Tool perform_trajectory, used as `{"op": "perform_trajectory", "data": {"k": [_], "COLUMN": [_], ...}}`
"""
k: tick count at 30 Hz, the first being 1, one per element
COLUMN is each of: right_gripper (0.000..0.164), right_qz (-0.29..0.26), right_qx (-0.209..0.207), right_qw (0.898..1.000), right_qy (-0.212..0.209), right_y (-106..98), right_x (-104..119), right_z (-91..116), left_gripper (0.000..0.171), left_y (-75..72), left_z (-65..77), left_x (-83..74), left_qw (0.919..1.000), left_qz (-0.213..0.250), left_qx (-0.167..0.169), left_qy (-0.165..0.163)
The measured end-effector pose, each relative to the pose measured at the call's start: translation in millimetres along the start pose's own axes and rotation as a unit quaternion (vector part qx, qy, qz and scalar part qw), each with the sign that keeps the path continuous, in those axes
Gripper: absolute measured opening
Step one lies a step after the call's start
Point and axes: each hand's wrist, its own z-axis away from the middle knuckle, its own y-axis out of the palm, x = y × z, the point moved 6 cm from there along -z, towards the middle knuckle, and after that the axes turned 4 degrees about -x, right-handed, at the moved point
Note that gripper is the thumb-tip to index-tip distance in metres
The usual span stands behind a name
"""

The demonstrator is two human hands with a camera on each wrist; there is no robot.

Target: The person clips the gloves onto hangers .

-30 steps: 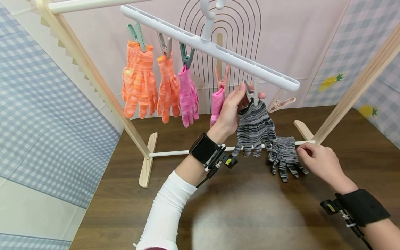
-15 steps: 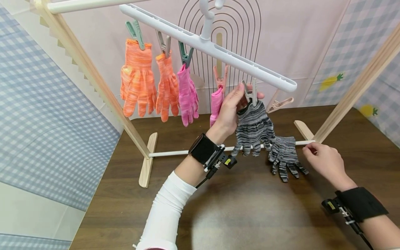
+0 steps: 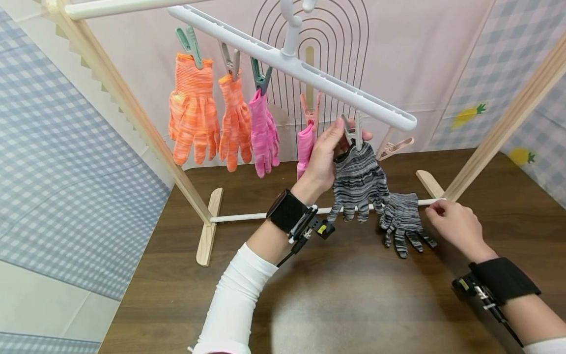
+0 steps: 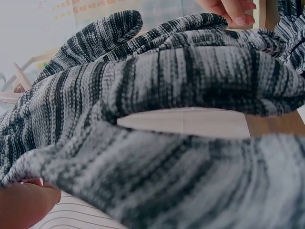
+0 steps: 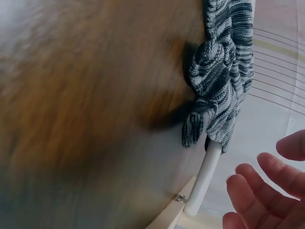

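In the head view, my left hand (image 3: 325, 157) is at a grey clothespin (image 3: 353, 132), thumb beside it and fingers curled behind it. That clothespin grips the cuff of a black-and-grey striped glove (image 3: 360, 172), which hangs fingers down. The same glove (image 4: 181, 81) fills much of the left wrist view. Another striped glove (image 3: 403, 216) lies at the rack's lower bar. Just right of it, my right hand (image 3: 457, 227) holds nothing, its fingers loosely bent; in the right wrist view the fingers (image 5: 252, 191) are apart from the glove.
A white hanger bar (image 3: 287, 61) slants overhead. From it hang two orange gloves (image 3: 194, 110) and two pink gloves (image 3: 264, 132) on clothespins, plus a pale pink clothespin (image 3: 395, 146) at the right end. Wooden rack posts (image 3: 119, 96) stand on the brown table (image 3: 345, 295).
My right hand has drawn slightly right, away from the glove on the table. The hanger and its gloves have shifted slightly left. My left hand stays by the grey clothespin.
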Motion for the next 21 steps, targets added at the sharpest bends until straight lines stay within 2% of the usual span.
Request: {"op": "perform_trajectory", "data": {"k": [7, 14, 21], "right_gripper": [0.028, 0.028, 0.030], "right_qz": [-0.021, -0.028, -0.023], "right_qx": [0.009, 0.012, 0.012], "right_qw": [1.000, 0.999, 1.000], "right_qy": [0.007, 0.018, 0.009], "right_y": [3.8, 7.5, 12.9], "right_x": [3.5, 5.7, 8.9], "right_z": [-9.0, -18.7, -26.1], "left_gripper": [0.031, 0.032, 0.032], "left_y": [-0.6, 0.5, 1.7], "left_z": [0.0, 0.5, 1.4], "left_x": [0.6, 0.9, 1.0], "left_qw": [1.0000, 1.0000, 0.9997], "left_qz": [-0.005, 0.005, 0.024], "left_qx": [-0.005, -0.002, 0.002], "left_qy": [0.000, -0.007, -0.010]}}
